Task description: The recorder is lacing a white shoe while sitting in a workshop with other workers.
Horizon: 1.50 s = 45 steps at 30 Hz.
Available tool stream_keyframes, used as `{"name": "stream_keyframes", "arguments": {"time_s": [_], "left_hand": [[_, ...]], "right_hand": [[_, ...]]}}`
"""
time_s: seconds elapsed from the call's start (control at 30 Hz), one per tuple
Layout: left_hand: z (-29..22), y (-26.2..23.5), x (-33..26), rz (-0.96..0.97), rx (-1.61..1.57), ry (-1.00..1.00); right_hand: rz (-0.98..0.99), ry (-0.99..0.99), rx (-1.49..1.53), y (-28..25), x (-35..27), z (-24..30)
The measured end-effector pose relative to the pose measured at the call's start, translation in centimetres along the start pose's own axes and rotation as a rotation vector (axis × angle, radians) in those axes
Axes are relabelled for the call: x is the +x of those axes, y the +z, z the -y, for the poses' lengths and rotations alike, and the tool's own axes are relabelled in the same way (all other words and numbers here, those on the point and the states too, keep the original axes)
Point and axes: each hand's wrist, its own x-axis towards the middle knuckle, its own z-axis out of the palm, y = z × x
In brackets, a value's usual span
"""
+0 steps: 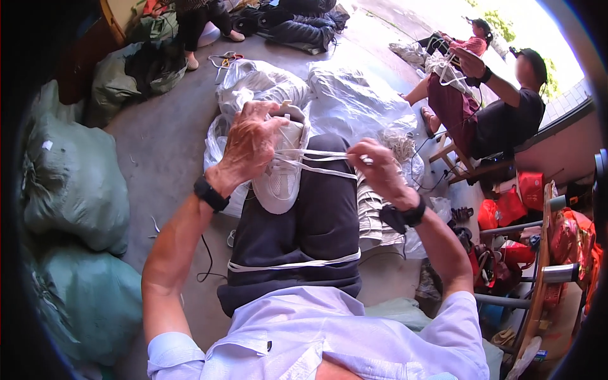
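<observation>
Daylight pours in from the upper right, where the opening [544,28] is blown out to plain white and the greenery [494,24] looks washed pale. Plastic sheeting [361,95] throws back glare; the white shoe [277,189] stays bright (its mesh still reads). The dark trousers [329,209] swallow most detail, and the sacks [76,183] at left sit dimmer. Fisheye distortion curves the edges, ending in a black, blue-fringed rim.

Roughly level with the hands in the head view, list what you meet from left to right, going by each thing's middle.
Sack → left hand → shoe → laces → right hand → red bag.
</observation>
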Motion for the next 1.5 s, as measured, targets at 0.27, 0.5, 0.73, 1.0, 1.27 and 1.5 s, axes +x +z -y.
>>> {"name": "stream_keyframes", "arguments": {"time_s": [0.27, 0.5, 0.73, 1.0, 1.27, 1.5], "left_hand": [[0.5, 0.3, 0.9, 0.254, 0.018, 0.005], [0.6, 0.4, 1.1, 0.275, 0.037, 0.014], [0.9, 0.4, 1.1, 0.216, 0.218, 0.153], [8.1, -13.7, 1.7, 0.162, 0.522, 0.056], [17.8, -27.1, -5.3, 0.215, 0.790, -0.202], [22.8, -34.7, -9.4, 0.253, 0.947, -0.311]], "right_hand": [[0.146, -0.154, -0.352, 7.5, 3.1, 3.2], [0.010, -0.107, -0.072, 6.7, 3.5, 2.9], [0.173, 0.081, -0.160, 2.9, 2.6, 2.5], [0.250, 0.112, -0.148, -0.6, 0.7, 1.7], [0.352, 0.041, 0.233, 3.0, 3.6, 2.5], [0.170, -0.140, -0.037, 7.4, 4.6, 2.6]]}}
